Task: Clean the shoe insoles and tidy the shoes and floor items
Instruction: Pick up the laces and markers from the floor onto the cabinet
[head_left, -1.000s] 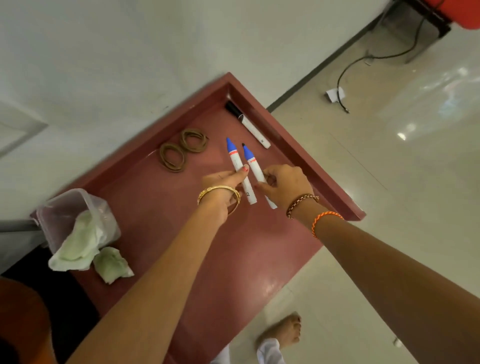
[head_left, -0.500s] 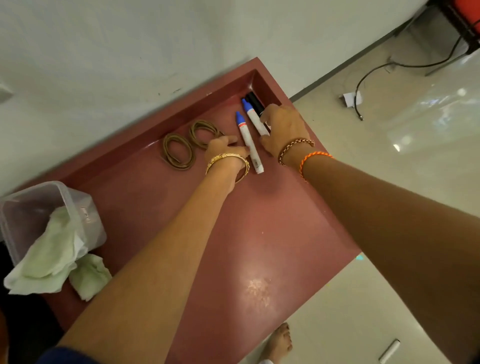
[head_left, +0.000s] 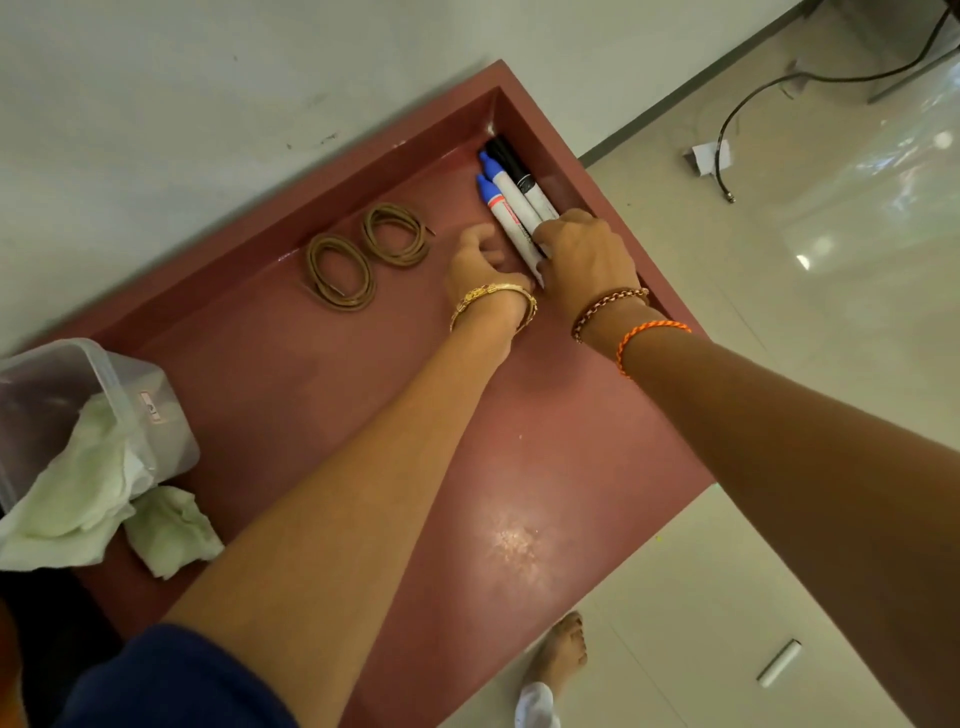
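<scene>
— So, starting at the left edge, what sits there?

— A clear plastic container tipped on its side, with a soft, crumpled pale-green cloth spilling from its mouth. A second wadded piece of cloth lies just beside it on the reddish-brown tray table, which is smooth, slightly glossy and has a raised rim.

— And further along?

— Two brown shoelace coils, flat cords wound into loose ovals, lie side by side near the far rim. Next comes the left hand, a gold bangle at its wrist, fingers curled and touching the near end of a marker; whether they actually grasp it I cannot tell.

— The markers themselves?

— Three markers lie parallel and touching in the tray's far right corner: two white barrels with blue caps and one with a black cap against the rim. The right hand, with braided bracelets at its wrist, lies over their near ends, fingers bent down onto the barrels.

— The room?

— A plain pale wall behind, a shiny tiled floor on the right with a black cable, a small white cylinder and a bare foot.
</scene>
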